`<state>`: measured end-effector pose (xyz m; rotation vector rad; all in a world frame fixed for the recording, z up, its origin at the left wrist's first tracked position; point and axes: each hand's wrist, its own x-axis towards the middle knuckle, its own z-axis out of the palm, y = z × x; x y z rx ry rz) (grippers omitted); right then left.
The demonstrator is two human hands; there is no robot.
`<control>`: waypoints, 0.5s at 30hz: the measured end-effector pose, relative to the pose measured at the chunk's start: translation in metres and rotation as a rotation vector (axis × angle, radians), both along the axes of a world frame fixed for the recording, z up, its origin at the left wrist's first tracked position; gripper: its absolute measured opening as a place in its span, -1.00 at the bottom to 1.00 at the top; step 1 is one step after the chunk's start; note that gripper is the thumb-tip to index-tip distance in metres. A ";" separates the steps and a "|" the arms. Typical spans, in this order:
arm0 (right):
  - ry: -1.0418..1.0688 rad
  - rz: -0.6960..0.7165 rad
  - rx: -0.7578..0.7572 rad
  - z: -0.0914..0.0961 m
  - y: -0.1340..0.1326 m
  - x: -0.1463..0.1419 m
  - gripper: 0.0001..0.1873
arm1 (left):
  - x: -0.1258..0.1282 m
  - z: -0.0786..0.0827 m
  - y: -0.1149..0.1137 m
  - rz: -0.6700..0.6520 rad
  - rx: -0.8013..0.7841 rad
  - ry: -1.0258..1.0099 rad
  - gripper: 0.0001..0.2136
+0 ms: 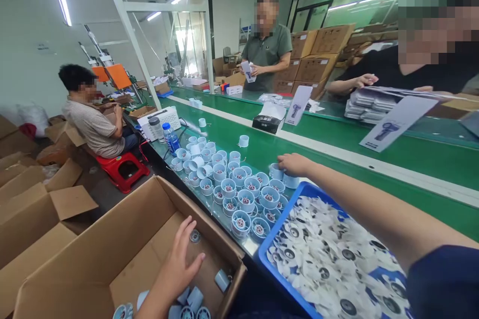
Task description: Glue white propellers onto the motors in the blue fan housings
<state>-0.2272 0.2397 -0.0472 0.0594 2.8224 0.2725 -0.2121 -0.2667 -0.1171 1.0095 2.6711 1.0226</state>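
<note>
Right hand (pixel 295 164) is curled over the top of a white plastic cylindrical housing (pixel 276 171) at lower middle of frame; can't tell if it's gripping or only touching. Other housings (pixel 239 174), with dark and red centres, crowd around it on the table (pixel 374 194), most upright, a few on their sides. Left hand (pixel 175 269) is open, fingers spread, nothing visible in it, inside a cardboard box (pixel 149 239) at lower left, just beside a small round part (pixel 194 236). More housings (pixel 194 299) lie at the bottom of the box. A blue tray (pixel 284 279) of white fan blades (pixel 329 239) sits at lower right, under the right forearm. Upper left, a seated co-worker (pixel 92 124) is on a red stool (pixel 123 172). Across the green belt, a standing co-worker (pixel 267 55) holds a white leaflet (pixel 247 71). At right, another co-worker (pixel 389 72) has a hand near stacked leaflets (pixel 364 107). Cardboard cartons (pixel 318 55) are piled behind.
</note>
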 end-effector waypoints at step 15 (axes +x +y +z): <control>0.274 -0.034 0.007 0.053 -0.115 -0.103 -0.66 | -0.009 0.005 0.007 0.006 -0.049 -0.071 -0.50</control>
